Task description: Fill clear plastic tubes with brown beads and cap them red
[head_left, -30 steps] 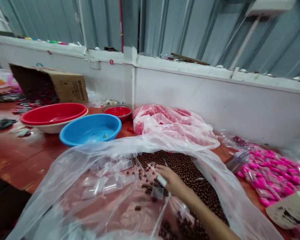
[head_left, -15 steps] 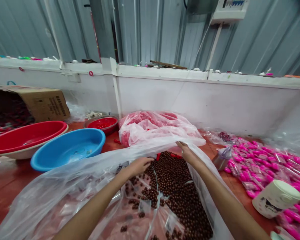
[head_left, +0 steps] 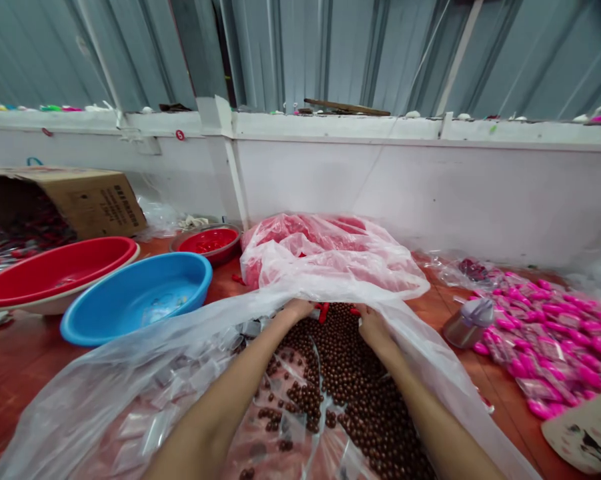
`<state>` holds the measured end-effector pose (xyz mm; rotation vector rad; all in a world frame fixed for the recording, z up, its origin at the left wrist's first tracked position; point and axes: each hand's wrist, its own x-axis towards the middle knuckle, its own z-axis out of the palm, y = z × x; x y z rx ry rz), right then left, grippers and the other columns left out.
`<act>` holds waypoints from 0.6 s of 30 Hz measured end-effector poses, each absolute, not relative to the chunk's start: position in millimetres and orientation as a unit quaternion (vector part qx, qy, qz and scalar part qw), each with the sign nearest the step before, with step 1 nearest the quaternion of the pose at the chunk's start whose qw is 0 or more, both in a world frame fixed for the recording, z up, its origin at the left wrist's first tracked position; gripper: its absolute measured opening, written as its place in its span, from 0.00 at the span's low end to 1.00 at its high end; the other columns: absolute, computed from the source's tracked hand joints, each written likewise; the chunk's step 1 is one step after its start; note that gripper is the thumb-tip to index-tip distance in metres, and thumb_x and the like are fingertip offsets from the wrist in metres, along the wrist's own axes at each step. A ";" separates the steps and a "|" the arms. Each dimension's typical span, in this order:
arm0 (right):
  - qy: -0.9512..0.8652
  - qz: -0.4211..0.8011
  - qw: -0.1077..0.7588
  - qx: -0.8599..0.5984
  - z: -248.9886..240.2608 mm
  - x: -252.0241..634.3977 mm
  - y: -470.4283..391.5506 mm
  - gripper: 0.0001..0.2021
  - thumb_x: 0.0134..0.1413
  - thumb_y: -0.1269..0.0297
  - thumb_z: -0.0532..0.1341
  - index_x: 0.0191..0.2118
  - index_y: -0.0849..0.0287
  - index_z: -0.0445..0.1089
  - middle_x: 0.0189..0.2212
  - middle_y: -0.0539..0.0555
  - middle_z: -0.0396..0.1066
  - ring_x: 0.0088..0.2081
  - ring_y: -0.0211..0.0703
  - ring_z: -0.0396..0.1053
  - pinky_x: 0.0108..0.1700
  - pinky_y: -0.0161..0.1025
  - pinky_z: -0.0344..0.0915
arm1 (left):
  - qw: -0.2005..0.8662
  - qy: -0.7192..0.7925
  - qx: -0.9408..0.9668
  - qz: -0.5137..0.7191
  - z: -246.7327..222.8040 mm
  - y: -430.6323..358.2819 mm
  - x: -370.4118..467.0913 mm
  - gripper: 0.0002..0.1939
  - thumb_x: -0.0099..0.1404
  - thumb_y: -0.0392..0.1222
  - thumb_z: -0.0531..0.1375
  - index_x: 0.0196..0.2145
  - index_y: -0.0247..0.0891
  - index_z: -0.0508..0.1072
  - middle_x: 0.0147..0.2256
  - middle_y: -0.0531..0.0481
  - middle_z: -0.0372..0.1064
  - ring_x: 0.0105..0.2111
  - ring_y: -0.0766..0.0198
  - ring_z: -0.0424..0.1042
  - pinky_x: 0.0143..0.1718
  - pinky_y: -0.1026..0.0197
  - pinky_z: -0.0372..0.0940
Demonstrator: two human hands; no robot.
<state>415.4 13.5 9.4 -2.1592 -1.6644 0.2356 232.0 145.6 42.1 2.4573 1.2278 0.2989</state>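
Observation:
Many small brown balls (head_left: 360, 373) lie in a big translucent plastic sheet or bag (head_left: 130, 347), with small clear packets (head_left: 165, 393) on its left side. My left hand (head_left: 299, 309) is at the far edge of the balls, beside a red piece (head_left: 323, 312); its fingers are partly hidden and what they hold is unclear. To its right, my right hand (head_left: 371, 325) has its fingers closed near another small red piece (head_left: 355, 311), just inside the far edge of the plastic. Whether it grips that piece is too small to tell.
Blue (head_left: 140, 300) and red (head_left: 60, 270) basins stand at left, before a cardboard box (head_left: 97, 200). A bag of red items (head_left: 325, 250) lies against the wall. Pink packets (head_left: 555, 333), a lidded cup (head_left: 467, 323) and a white container (head_left: 590, 427) are at right.
My right hand has let go of the plastic's far edge and moved down to the balls. My left hand has moved forward beside the red piece. The view has shifted slightly.

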 end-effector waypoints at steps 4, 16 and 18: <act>-0.602 0.089 0.166 -0.776 4.8 415.1 25.2 0.26 0.48 0.79 0.50 0.54 0.57 0.65 0.52 0.58 0.67 0.54 0.49 0.61 0.54 0.42 0.53 | 0.174 0.406 0.892 0.092 26.6 120.9 247.8 0.19 0.57 0.50 0.58 0.46 0.44 0.71 0.47 0.49 0.69 0.51 0.52 0.63 0.53 0.53 0.55; -0.682 0.178 0.170 -0.689 1.2 374.4 -40.3 0.25 0.42 0.83 0.50 0.41 0.56 0.75 0.44 0.56 0.71 0.47 0.44 0.66 0.50 0.36 0.58 | 0.162 0.280 0.944 0.061 8.4 10.7 193.5 0.20 0.64 0.46 0.52 0.53 0.45 0.65 0.56 0.46 0.58 0.56 0.55 0.55 0.54 0.50 0.55; -0.679 0.189 0.196 -0.681 6.0 372.8 -59.0 0.26 0.40 0.84 0.49 0.41 0.56 0.74 0.44 0.54 0.71 0.48 0.41 0.66 0.52 0.35 0.57 | 0.178 0.269 0.945 0.057 8.2 8.0 176.7 0.19 0.64 0.45 0.52 0.52 0.45 0.66 0.55 0.45 0.58 0.57 0.55 0.54 0.55 0.49 0.54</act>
